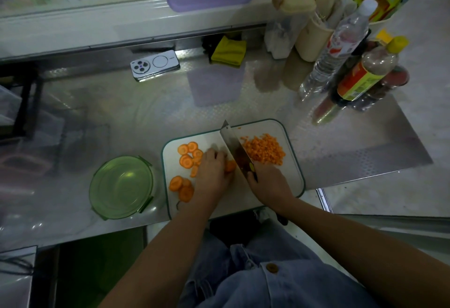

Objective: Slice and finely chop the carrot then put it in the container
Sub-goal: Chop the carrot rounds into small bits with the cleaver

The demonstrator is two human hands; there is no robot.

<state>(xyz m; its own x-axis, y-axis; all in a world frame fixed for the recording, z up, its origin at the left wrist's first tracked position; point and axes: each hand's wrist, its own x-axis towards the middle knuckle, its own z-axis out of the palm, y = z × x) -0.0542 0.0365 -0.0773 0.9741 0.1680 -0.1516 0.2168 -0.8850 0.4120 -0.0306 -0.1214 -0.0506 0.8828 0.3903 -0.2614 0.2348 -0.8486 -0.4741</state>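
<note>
- Right hand (pixel 267 183) gripping cleaver (pixel 236 149) handle; blade's long axis slanting from near-right to far-left, tip pointing away.
- Left hand (pixel 211 172) curled over carrot piece (pixel 230 166), just left of blade.
- Round slices (pixel 186 160) on cutting board's (pixel 291 173) left, chopped pile (pixel 264 149) on right.
- Green container (pixel 121 187) just left of board.

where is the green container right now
In the head view, the green container sits on the counter, just left of the cutting board.
</note>
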